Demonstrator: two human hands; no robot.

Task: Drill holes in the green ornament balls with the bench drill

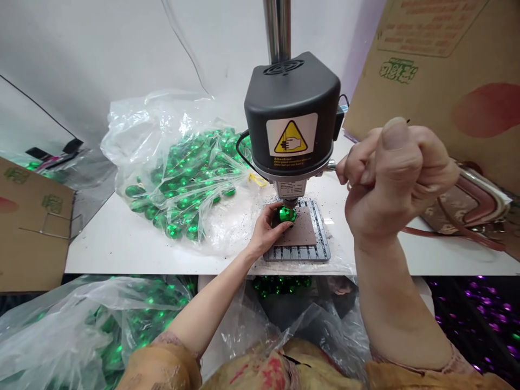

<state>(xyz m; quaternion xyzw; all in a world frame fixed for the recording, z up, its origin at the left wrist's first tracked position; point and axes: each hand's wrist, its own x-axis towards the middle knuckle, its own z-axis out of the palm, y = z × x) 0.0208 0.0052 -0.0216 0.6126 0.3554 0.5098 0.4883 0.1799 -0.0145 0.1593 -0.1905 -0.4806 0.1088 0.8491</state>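
My left hand (pixel 267 228) pinches a shiny green ball (pixel 287 214) on the brown pad (pixel 303 232) of a small bench drill press, right under its spindle. The grey slotted base plate (pixel 298 251) lies beneath the pad. My right hand (pixel 396 176) is a closed fist around the press's feed lever, whose metal end (pixel 331 165) shows beside the black motor housing (pixel 292 116). A yellow warning label sits on the housing's front.
A clear plastic bag (pixel 179 168) full of green balls lies on the white table, left of the press. Another bag of green balls (pixel 81 325) sits below at the left. Cardboard boxes stand at right (pixel 439 70) and left (pixel 28 222). A handbag (pixel 467 206) rests at right.
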